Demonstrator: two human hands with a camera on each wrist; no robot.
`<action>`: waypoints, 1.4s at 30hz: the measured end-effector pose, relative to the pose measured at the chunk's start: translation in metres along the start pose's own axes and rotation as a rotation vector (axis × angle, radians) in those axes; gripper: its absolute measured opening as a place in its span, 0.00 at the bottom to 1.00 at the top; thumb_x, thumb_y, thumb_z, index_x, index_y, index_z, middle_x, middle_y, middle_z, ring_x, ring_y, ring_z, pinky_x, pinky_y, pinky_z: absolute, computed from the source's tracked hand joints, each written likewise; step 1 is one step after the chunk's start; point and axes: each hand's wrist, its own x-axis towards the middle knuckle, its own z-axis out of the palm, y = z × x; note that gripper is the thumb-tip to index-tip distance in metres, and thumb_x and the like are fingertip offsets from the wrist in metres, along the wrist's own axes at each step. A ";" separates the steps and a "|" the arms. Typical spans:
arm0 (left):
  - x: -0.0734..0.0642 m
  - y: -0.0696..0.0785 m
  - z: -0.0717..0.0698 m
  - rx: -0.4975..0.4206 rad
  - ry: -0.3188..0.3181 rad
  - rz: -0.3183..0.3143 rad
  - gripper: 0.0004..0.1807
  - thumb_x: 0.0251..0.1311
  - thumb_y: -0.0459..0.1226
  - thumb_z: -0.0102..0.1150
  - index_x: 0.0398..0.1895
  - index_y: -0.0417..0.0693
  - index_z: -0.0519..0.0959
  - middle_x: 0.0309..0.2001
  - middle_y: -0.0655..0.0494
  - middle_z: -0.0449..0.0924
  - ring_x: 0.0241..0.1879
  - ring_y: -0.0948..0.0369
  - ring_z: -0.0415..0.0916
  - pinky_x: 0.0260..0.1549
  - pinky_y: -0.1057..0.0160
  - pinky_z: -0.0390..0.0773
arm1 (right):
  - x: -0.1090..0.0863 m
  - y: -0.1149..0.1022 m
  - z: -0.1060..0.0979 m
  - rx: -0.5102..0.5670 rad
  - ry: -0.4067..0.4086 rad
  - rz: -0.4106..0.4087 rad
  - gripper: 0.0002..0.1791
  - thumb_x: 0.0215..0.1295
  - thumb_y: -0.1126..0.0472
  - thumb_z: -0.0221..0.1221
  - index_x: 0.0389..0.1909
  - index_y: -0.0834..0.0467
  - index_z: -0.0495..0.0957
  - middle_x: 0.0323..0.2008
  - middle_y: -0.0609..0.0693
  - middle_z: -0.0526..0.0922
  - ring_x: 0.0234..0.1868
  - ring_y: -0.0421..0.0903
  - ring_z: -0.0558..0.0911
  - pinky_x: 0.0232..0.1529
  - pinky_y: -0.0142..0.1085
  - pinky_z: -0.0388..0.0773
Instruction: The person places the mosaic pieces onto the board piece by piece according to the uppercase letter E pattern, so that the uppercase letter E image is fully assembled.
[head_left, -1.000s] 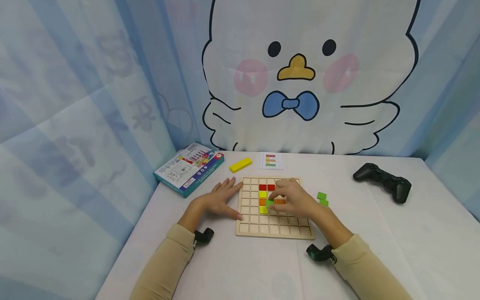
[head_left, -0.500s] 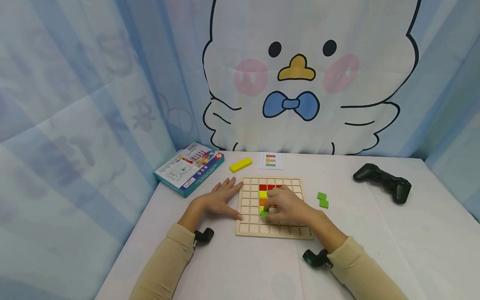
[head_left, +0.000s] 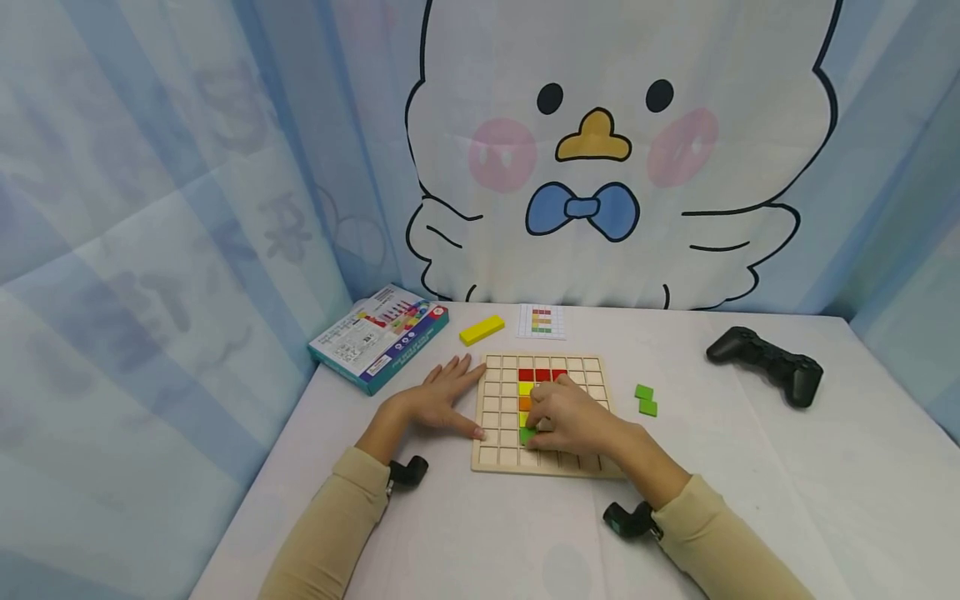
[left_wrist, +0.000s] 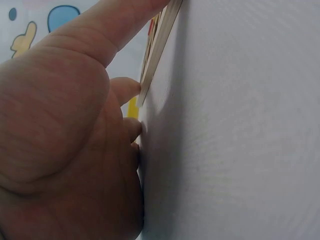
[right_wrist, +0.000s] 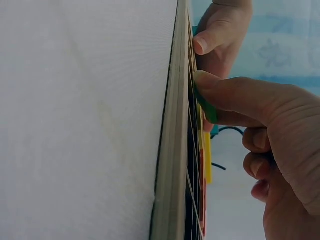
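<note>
A wooden grid board (head_left: 551, 473) lies on the white-covered table. My right hand (head_left: 573, 417) is over its middle and pinches a green tile (right_wrist: 209, 109) between thumb and finger. That tile sits tilted right at the grid in the right wrist view, just below a yellow tile in the head view. A row of red tiles (head_left: 534, 375) lies in the board, with a yellow tile (head_left: 526, 388) and an orange tile (head_left: 524, 404) beneath. My right hand hides part of the grid. My left hand (head_left: 435, 402) rests with spread fingers and thumb against the board's left edge.
Right of the board lie two green tiles (head_left: 647, 408). A yellow bar (head_left: 482, 330) and a small pattern card (head_left: 542, 322) are behind it. A flat box (head_left: 378, 337) stands back left, a black game controller (head_left: 765, 365) far right.
My right hand has brought the green tile down and slightly left, from beside the orange tile to below the lower yellow one. The left hand stays where it was.
</note>
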 end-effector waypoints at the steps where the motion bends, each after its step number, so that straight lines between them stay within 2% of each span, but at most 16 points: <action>1: 0.000 0.000 0.000 0.001 0.000 -0.001 0.66 0.52 0.69 0.68 0.86 0.62 0.42 0.86 0.50 0.27 0.85 0.51 0.22 0.81 0.43 0.25 | 0.000 0.000 0.000 -0.003 -0.004 -0.002 0.14 0.54 0.44 0.77 0.33 0.49 0.91 0.25 0.41 0.70 0.29 0.34 0.63 0.41 0.35 0.57; 12: 0.000 0.002 0.000 0.004 0.003 -0.007 0.66 0.52 0.69 0.68 0.86 0.61 0.42 0.86 0.50 0.27 0.85 0.50 0.22 0.81 0.43 0.25 | -0.001 -0.001 -0.001 0.003 -0.016 -0.007 0.14 0.54 0.44 0.78 0.33 0.49 0.91 0.24 0.38 0.66 0.29 0.34 0.62 0.41 0.35 0.56; 17: 0.001 0.002 0.000 -0.003 0.004 -0.004 0.66 0.52 0.69 0.69 0.86 0.61 0.42 0.86 0.50 0.27 0.85 0.50 0.22 0.81 0.43 0.24 | -0.001 0.000 -0.001 0.009 -0.024 -0.002 0.15 0.53 0.43 0.78 0.33 0.48 0.91 0.25 0.40 0.68 0.29 0.34 0.63 0.41 0.36 0.56; 21: 0.001 0.002 0.000 -0.007 0.006 -0.006 0.66 0.51 0.69 0.69 0.86 0.61 0.42 0.86 0.50 0.27 0.85 0.51 0.22 0.81 0.43 0.24 | -0.001 0.001 -0.005 0.058 -0.004 0.021 0.15 0.54 0.46 0.78 0.37 0.50 0.92 0.26 0.43 0.73 0.30 0.35 0.64 0.43 0.36 0.58; 26: 0.001 0.002 0.001 -0.003 0.011 -0.010 0.66 0.50 0.69 0.69 0.86 0.62 0.43 0.86 0.51 0.28 0.85 0.51 0.22 0.81 0.44 0.24 | -0.004 0.005 -0.016 0.107 0.100 0.071 0.17 0.57 0.51 0.77 0.45 0.55 0.91 0.28 0.50 0.75 0.33 0.38 0.65 0.43 0.39 0.59; 30: 0.000 0.002 0.001 -0.001 0.011 -0.009 0.66 0.50 0.69 0.69 0.86 0.62 0.43 0.86 0.51 0.28 0.85 0.51 0.22 0.81 0.44 0.24 | -0.008 0.013 -0.024 0.138 0.210 0.083 0.18 0.57 0.55 0.77 0.45 0.58 0.90 0.27 0.46 0.69 0.33 0.42 0.67 0.43 0.40 0.57; 34: 0.000 0.002 0.001 -0.003 0.014 -0.005 0.66 0.50 0.69 0.69 0.86 0.61 0.43 0.86 0.50 0.28 0.85 0.51 0.22 0.81 0.43 0.24 | -0.014 0.026 -0.031 0.177 0.296 0.088 0.17 0.55 0.58 0.78 0.45 0.58 0.91 0.26 0.42 0.65 0.32 0.41 0.66 0.42 0.40 0.55; 36: 0.000 0.003 0.001 -0.005 0.016 -0.005 0.66 0.50 0.69 0.69 0.86 0.61 0.43 0.86 0.50 0.28 0.85 0.51 0.22 0.81 0.43 0.24 | -0.018 0.035 -0.033 0.189 0.334 0.105 0.18 0.55 0.59 0.78 0.46 0.58 0.91 0.26 0.45 0.66 0.31 0.43 0.66 0.41 0.40 0.54; 40: 0.000 0.003 0.001 -0.005 0.016 -0.010 0.66 0.50 0.69 0.70 0.86 0.61 0.43 0.86 0.50 0.28 0.85 0.51 0.22 0.81 0.43 0.25 | -0.027 0.052 -0.035 0.212 0.393 0.153 0.20 0.54 0.60 0.78 0.48 0.60 0.90 0.26 0.50 0.68 0.31 0.53 0.69 0.39 0.41 0.55; 42: 0.000 0.003 0.001 -0.003 0.015 -0.014 0.67 0.50 0.69 0.70 0.86 0.62 0.43 0.86 0.51 0.28 0.85 0.51 0.22 0.81 0.43 0.25 | -0.031 0.060 -0.036 0.216 0.408 0.179 0.20 0.54 0.60 0.78 0.49 0.59 0.90 0.26 0.50 0.69 0.32 0.53 0.69 0.39 0.40 0.55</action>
